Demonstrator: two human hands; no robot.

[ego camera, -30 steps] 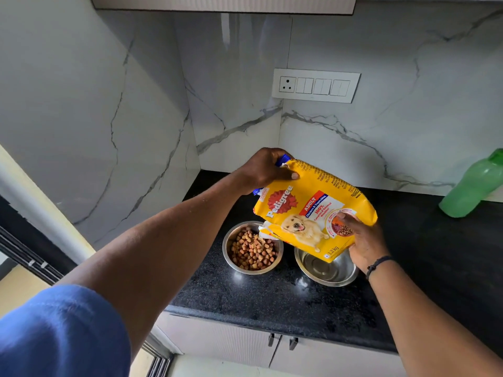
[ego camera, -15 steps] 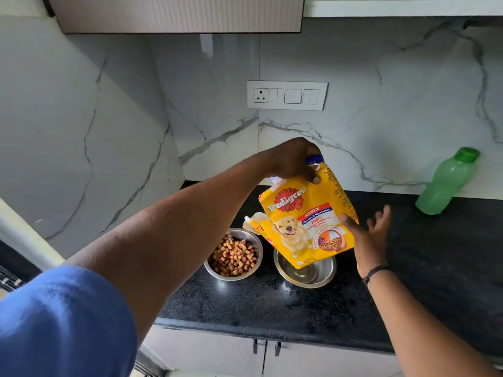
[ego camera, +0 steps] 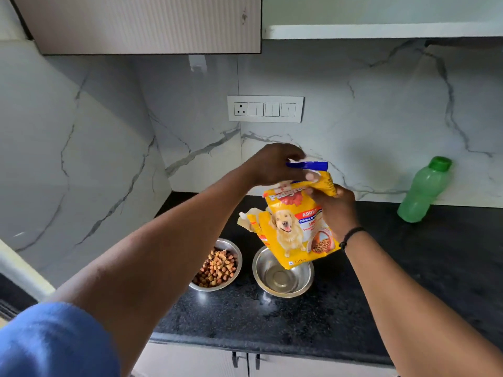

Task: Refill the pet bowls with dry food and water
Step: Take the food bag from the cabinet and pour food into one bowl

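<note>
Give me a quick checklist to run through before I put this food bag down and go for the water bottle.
1. Left bowl holds dry food: ok, kibble fills it.
2. Right bowl has water: not ok, it looks empty and shiny.
3. Food bag upright, not spilling: ok, held above the bowls, nothing falling.
4. Bag top closed: cannot tell, the left hand covers it near a blue clip.
5. Grip on the bag: ok, the right hand also holds its side.
6. Green bottle ready: ok, it leans on the wall at the right, cap on; how full it is, cannot tell.
</note>
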